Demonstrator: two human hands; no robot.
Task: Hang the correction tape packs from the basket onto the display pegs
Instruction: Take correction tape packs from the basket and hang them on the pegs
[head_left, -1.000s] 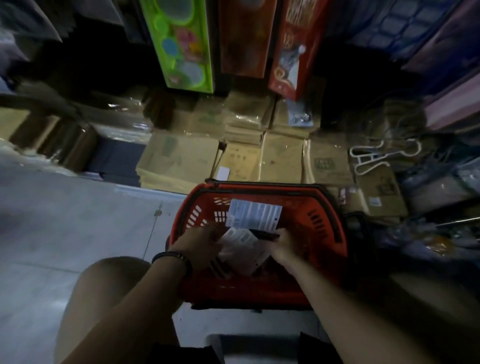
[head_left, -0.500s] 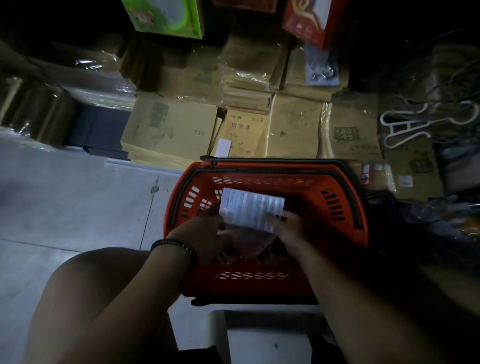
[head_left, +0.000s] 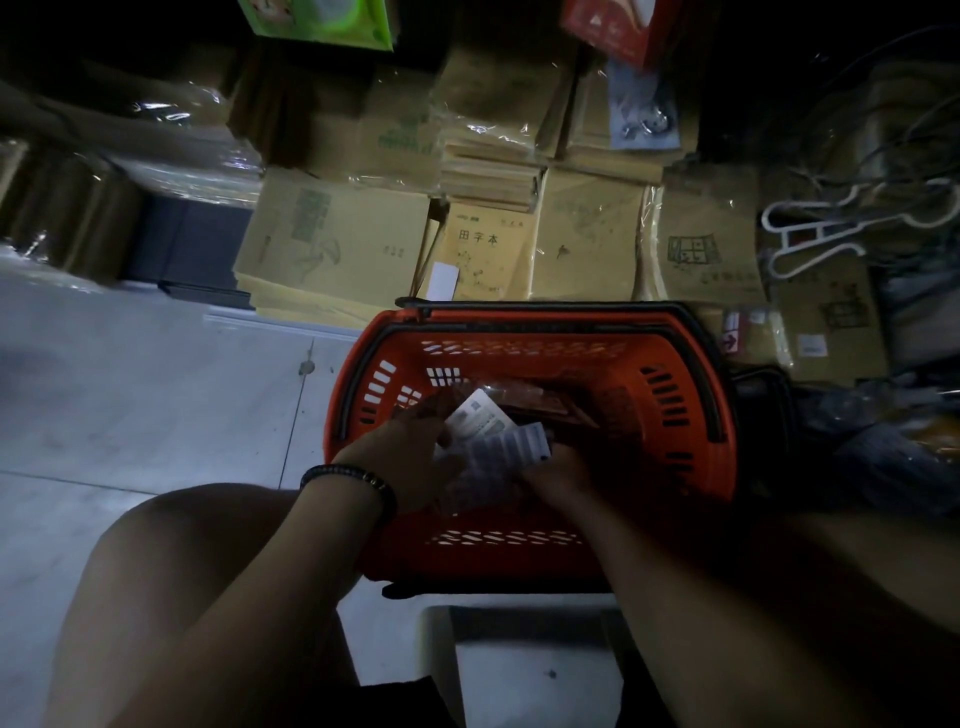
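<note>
— Where are the packs to be found?

— A small fan of flat, white-backed correction tape packs (head_left: 488, 431) is held inside the orange-red slotted plastic basket (head_left: 691, 379), low and towards its left wall. Other contents are seen deeper in the basket, too dim to be told.

— How are the hands set?

— The left hand (head_left: 410, 457) is curled over the left edge of the fan, with thumb and fingers closed on the cards. The right hand (head_left: 558, 470) is brought in from the basket's near right side, and the lower right corner of the same cards is pinched in its fingertips. Both hands are kept close together within the basket walls. A black beaded bracelet (head_left: 353, 475) is worn on the left wrist, just at the basket's near left rim.

— What is seen around the basket?

— Its black handles are folded down along the rim. A pale grey floor (head_left: 130, 374) is spread to the left of the basket, and a white boxy stool (head_left: 519, 670) is seen just at its near side. Stacks of tan paper exercise books (head_left: 337, 249) wrapped in clear film are piled just behind the far rim. A white plastic hanger (head_left: 810, 228) is laid behind the basket to the right. A lime-green box (head_left: 322, 21) and a red carton (head_left: 613, 26) are cut off well behind it.
</note>
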